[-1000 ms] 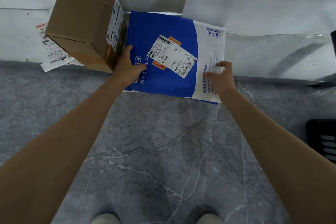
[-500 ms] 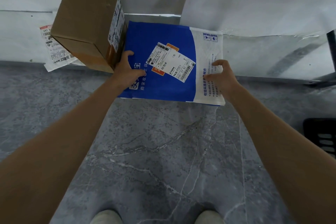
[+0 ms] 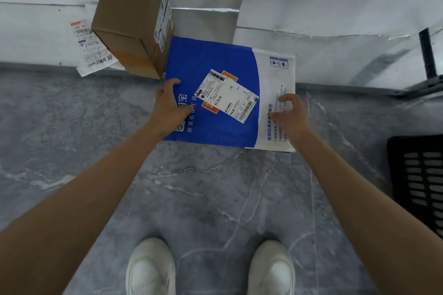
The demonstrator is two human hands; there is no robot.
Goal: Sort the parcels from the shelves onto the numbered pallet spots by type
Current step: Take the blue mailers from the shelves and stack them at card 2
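At the lip of the low shelf (image 3: 36, 38), the blue-and-white parcel (image 3: 215, 60) juts out over the floor (image 3: 215, 199), just beside a cardboard box (image 3: 129, 19). Left hand (image 3: 171, 105) and right hand (image 3: 291, 117) each clasp a side edge, thumb on top, probably so the limp parcel comes away flat.

The mailer (image 3: 211, 55) has slid toward 6 o'clock, off the shelf (image 3: 203, 21). More of it now hangs over the floor (image 3: 215, 199), and bare shelf shows beyond its 12 o'clock edge. Both grips came with it. The left grip (image 3: 171, 103) has drawn clear of the box (image 3: 129, 19), and the right grip (image 3: 291, 115) has dropped lower. The shoes (image 3: 151, 268) have come fully into view at 6 o'clock.
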